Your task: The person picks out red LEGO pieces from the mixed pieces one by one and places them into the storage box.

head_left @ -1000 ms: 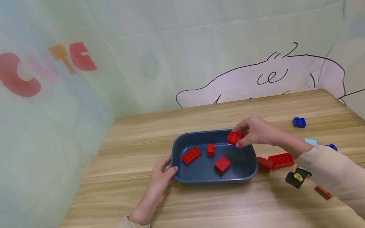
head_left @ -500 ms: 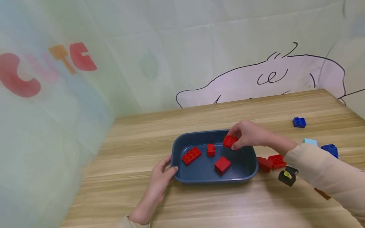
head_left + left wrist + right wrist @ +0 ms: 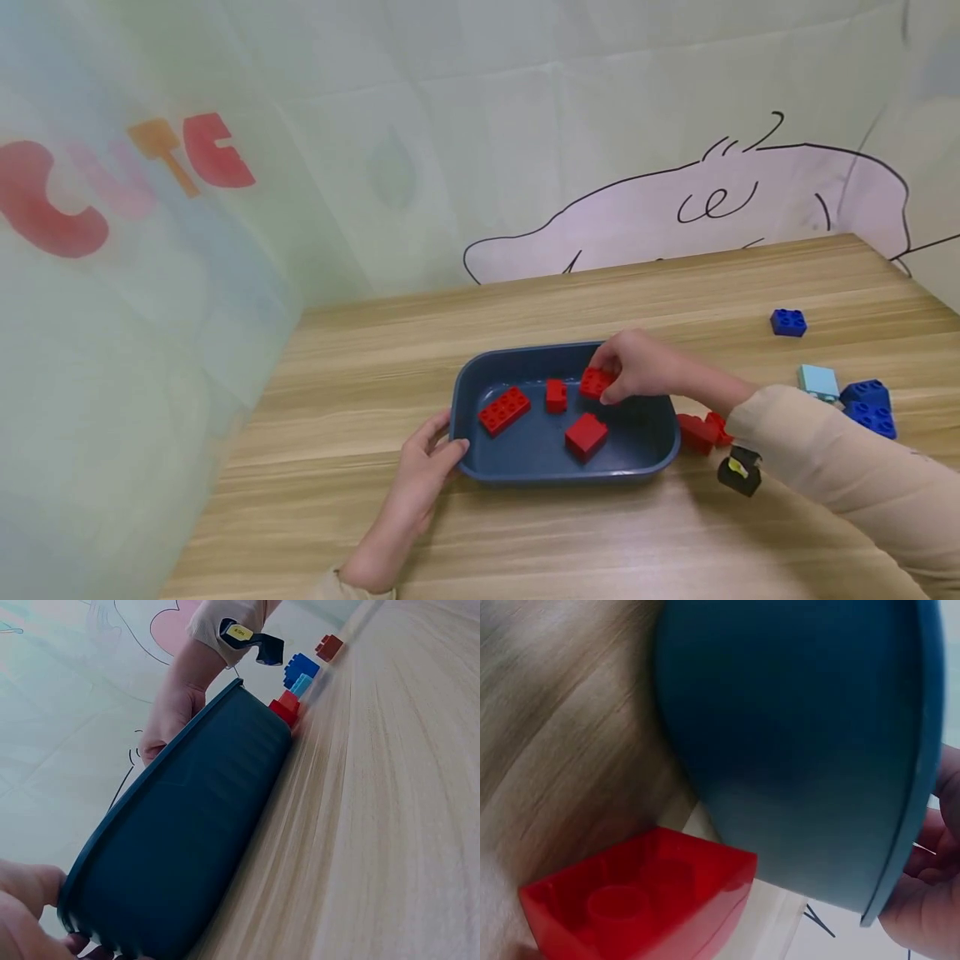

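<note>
A dark blue tray (image 3: 517, 462) sits on the wooden table in the head view. My left hand (image 3: 420, 471) grips its left end, thumb over the rim and fingers outside. At the tray's back right, my right hand (image 3: 637, 362) pinches a studded red toy brick (image 3: 595, 383) inside the walls; whether the brick touches the floor I cannot tell. Also lying in the tray are a long red brick (image 3: 505, 411), a small red brick (image 3: 556, 396) and a red block (image 3: 586, 437). Tray walls hide the held brick in both wrist views.
Red bricks (image 3: 696, 433) lie against the tray's right end, partly behind the right sleeve (image 3: 840, 458). Farther right are a light blue brick (image 3: 817, 382), blue bricks (image 3: 868, 408) and a lone blue brick (image 3: 788, 322). An orange-brown brick (image 3: 329, 648) shows in the left wrist view.
My right hand has moved left and lower into the tray with the red brick in its fingers. My left hand and the tray have stayed in place.
</note>
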`<state>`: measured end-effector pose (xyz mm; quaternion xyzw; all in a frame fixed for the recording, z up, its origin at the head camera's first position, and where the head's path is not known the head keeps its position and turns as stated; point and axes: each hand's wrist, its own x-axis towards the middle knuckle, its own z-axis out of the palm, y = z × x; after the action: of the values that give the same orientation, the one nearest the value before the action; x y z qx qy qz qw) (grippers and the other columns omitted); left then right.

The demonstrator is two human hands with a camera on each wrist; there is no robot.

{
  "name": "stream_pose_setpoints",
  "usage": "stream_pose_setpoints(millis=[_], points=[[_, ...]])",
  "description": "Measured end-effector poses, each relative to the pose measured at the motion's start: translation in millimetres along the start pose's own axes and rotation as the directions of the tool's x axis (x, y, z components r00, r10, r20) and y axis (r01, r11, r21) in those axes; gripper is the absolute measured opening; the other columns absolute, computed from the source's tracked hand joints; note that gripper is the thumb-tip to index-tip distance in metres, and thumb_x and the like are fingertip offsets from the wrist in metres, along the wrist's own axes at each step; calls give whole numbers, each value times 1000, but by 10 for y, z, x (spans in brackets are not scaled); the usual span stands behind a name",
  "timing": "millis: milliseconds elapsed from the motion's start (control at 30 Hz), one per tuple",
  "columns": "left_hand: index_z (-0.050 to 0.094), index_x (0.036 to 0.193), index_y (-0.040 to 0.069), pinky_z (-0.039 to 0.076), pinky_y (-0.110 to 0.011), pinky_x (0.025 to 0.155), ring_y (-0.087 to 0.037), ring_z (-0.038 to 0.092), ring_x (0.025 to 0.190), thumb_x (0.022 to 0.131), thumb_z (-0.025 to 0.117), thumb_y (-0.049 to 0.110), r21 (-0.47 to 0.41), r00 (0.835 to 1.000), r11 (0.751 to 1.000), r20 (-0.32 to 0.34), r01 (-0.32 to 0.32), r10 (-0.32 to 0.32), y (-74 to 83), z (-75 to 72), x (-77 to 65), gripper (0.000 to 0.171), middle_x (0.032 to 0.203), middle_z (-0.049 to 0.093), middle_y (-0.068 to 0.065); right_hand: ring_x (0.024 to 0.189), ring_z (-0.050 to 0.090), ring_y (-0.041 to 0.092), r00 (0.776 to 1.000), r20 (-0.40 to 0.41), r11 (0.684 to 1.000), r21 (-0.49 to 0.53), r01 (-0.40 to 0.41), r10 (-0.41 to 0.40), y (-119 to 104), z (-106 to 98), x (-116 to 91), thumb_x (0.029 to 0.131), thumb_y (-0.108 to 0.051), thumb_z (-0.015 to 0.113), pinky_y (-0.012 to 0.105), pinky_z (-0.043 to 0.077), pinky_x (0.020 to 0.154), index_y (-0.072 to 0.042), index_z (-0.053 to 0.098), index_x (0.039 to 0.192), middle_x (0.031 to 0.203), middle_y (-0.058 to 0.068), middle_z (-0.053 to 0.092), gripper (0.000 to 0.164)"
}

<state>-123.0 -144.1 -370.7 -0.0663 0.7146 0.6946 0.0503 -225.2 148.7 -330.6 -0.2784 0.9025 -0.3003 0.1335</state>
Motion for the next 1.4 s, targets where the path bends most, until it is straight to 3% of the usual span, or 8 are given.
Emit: stream_pose_setpoints(millis=[433, 767, 1400], points=[[36, 136, -9, 52, -37, 82, -34, 52, 114, 88, 49, -2, -12, 1000, 1000, 3, -5, 5, -14, 0, 1, 51, 137, 40, -26, 73, 58, 16, 999, -4, 995, -84, 47, -47, 8, 116, 48, 70, -8, 79, 26, 53, 65, 3, 66, 106, 88, 8, 67, 40], [37, 135, -9, 52, -30, 80, -30, 54, 111, 87, 50, -1, -2, 1000, 1000, -6, -12, 12, -30, 4, 3, 51, 136, 41, -25, 70, 55, 15, 998, 62, 997, -73, -1, 6, -12, 173, 94, 74, -8, 76, 25, 51, 64, 2, 66, 104, 84, 6, 64, 34], [37, 135, -10, 52, -31, 81, -31, 54, 112, 86, 50, -2, -10, 1000, 1000, -14, -16, 15, -39, 12, 14, 52, 136, 41, -25, 63, 51, 14, 998, 45, 989, -138, -43, 49, -34, 205, 114, 73, -6, 74, 23, 45, 58, 3, 65, 104, 74, 4, 60, 34]])
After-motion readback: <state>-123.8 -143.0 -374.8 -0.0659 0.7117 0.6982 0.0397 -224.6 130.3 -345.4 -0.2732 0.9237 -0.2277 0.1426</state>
